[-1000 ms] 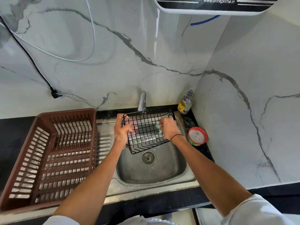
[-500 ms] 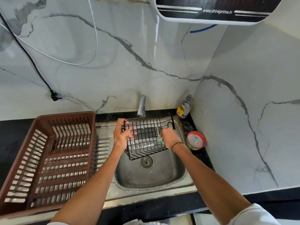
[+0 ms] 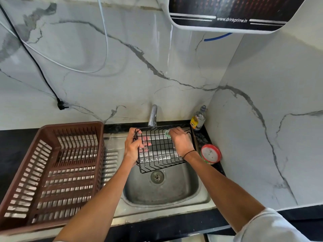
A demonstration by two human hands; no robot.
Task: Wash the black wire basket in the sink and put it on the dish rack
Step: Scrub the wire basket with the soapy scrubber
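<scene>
The black wire basket (image 3: 162, 151) is hanging tilted over the sink (image 3: 174, 193), just in front of the tap (image 3: 153, 115), between your two hands. The brown dish rack (image 3: 50, 172) is sitting on the desk, well out to the left of your left hand (image 3: 132, 147). That left hand is gripping the basket's left edge, fingers curling through the wires. Your right hand (image 3: 180, 141) is pinching a small green scrubber (image 3: 167, 133) and pressing it against the basket's upper wires. A round red-rimmed tub (image 3: 210, 153) is lying just right of your right wrist, with a small bottle (image 3: 198, 119) standing beyond it in the corner.
</scene>
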